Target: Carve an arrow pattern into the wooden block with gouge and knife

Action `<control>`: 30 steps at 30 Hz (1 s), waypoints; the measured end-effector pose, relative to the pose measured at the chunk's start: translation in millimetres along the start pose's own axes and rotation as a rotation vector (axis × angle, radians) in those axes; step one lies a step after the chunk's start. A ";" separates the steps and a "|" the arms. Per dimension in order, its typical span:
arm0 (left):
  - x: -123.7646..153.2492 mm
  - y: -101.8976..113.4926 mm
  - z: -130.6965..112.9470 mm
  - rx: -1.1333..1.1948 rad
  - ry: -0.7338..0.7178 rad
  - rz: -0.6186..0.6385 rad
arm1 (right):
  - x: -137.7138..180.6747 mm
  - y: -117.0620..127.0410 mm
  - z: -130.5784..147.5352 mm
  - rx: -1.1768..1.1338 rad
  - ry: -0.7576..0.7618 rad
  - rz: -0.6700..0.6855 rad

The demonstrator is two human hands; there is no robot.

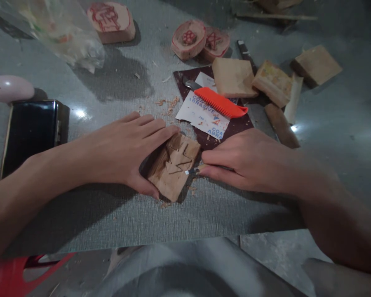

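A small wooden block (174, 167) with a star-like shape cut into its top lies on the grey table (111, 214). My left hand (126, 150) rests on the block's left side, fingers along its top edge and thumb at its lower edge, holding it down. My right hand (247, 161) is closed round a thin carving knife (194, 170), whose short metal tip touches the block's right edge.
Behind the block lie sandpaper sheets (204, 115), an orange ridged piece (222, 103), several plain wooden blocks (233, 76) and carved red-marked stamps (188, 39). A black box (31, 132) and a pink object (8, 87) sit at left, with a plastic bag (58, 33) behind.
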State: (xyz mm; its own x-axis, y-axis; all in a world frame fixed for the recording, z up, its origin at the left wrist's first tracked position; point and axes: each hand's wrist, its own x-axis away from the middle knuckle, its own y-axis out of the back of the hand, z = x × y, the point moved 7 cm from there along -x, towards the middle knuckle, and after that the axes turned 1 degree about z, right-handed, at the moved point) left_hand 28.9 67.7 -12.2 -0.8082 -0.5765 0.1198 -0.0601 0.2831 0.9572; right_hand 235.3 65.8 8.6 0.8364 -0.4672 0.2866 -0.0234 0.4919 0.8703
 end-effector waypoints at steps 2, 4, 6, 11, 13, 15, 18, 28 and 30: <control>-0.4 -0.1 -0.1 -0.010 0.005 0.009 | 0.0 -0.3 -0.7 -0.001 -0.004 0.006; -0.7 0.0 -0.5 -0.017 0.005 0.013 | -0.4 -0.6 -1.4 0.002 -0.008 0.013; -0.9 0.3 -0.8 -0.012 0.001 0.010 | -0.8 -0.8 -2.0 0.006 -0.011 0.019; -0.4 -0.2 -0.1 -0.018 0.005 0.012 | -1.1 -1.5 -2.9 0.002 -0.016 0.019; 0.0 -0.2 0.3 -0.016 0.009 0.007 | -0.9 -1.6 -2.6 0.000 -0.014 0.015; 0.3 -0.1 0.4 -0.010 0.010 0.003 | -0.7 -1.8 -2.4 0.000 -0.015 0.017; 0.8 -1.0 0.2 -0.017 0.010 0.013 | -0.7 -2.0 -2.3 0.000 -0.016 0.020; 1.0 -0.2 -0.5 0.007 0.009 -0.008 | -2.1 -2.8 -2.2 -0.018 -0.036 0.036; 0.6 0.0 -1.0 -0.008 0.002 -0.002 | -2.4 -2.7 -2.0 -0.010 -0.031 0.029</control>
State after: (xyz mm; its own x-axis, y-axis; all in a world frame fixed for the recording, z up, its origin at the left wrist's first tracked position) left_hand 28.9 66.6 -11.9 -0.8069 -0.5787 0.1183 -0.0573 0.2759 0.9595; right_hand 234.5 67.0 4.8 0.8181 -0.4749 0.3243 -0.0418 0.5133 0.8572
